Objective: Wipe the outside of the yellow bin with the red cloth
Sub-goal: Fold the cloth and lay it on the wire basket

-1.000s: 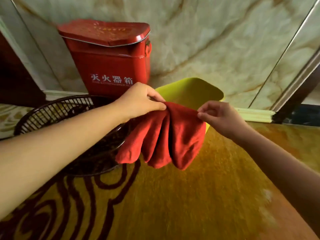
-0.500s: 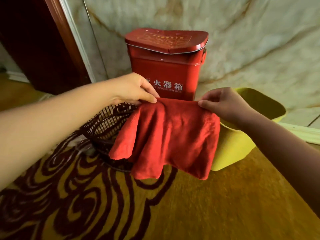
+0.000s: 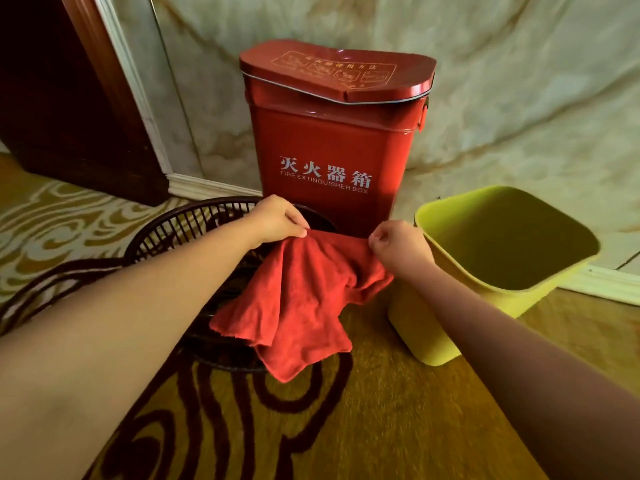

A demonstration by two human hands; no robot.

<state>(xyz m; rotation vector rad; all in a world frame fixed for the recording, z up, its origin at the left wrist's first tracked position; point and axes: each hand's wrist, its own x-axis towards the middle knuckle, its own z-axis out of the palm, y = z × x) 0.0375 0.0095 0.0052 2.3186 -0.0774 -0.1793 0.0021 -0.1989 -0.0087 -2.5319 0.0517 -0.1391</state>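
The red cloth (image 3: 304, 299), bunched into folds a second ago and then spread flat, is now seen slack, its top edge sagging between the two hands and its lower corners hanging unevenly. The left hand (image 3: 277, 220) and right hand (image 3: 398, 247) have been brought lower and closer together. The yellow bin (image 3: 433, 327), earlier largely hidden behind the cloth, is now uncovered at 3 o'clock of it. The fire extinguisher box (image 3: 329, 150) is shown whole at 12 o'clock.
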